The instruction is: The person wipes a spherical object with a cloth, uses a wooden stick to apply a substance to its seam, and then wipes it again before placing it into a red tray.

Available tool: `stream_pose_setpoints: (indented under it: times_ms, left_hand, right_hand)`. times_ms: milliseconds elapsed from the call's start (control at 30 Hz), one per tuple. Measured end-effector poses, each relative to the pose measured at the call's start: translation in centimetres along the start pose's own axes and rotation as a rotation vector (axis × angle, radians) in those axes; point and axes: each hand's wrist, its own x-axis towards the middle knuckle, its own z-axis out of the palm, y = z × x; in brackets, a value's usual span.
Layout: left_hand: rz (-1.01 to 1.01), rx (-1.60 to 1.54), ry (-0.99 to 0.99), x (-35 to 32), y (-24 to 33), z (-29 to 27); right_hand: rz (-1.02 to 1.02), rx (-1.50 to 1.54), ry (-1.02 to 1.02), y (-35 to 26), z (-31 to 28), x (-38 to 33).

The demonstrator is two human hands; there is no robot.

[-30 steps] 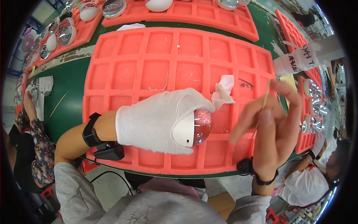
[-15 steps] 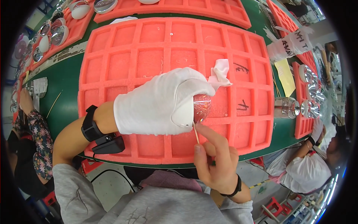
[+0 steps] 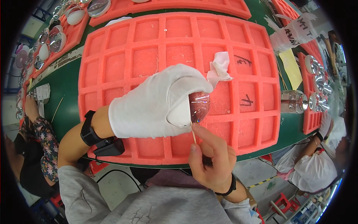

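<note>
In a white glove, my left hand is wrapped round a rounded piece with a white shell and a clear, glossy dome. The dome faces right, and the glove covers much of the shell. My bare right hand pinches a thin wooden stick between thumb and index finger. Its upper end meets the seam between shell and dome, at the near lower edge; whether that tip has cotton on it is hidden. Both hands are over a pink foam tray with square pockets.
A crumpled white tissue lies on the tray. To the right are a glass jar, a yellow paper and a foam tray of domes. More domes stand at the far left. Co-workers sit on both sides.
The stick's end stays at the seam while both hands sit slightly further left in the picture. The dome looks turned a little. The whole view has shifted slightly.
</note>
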Motion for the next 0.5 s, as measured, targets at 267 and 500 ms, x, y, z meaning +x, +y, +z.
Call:
stream_pose_setpoints:
  times_ms: [267,500]
  left_hand:
    - [0.014,-0.012,0.007,-0.1,-0.1,-0.2]
    - [0.007,0.008,-0.007,-0.2,-0.5,-0.1]
  right_hand:
    - [0.04,0.076,0.046,-0.5,0.3,0.8]
    - [0.013,0.07,0.041,-0.2,0.3,1.3]
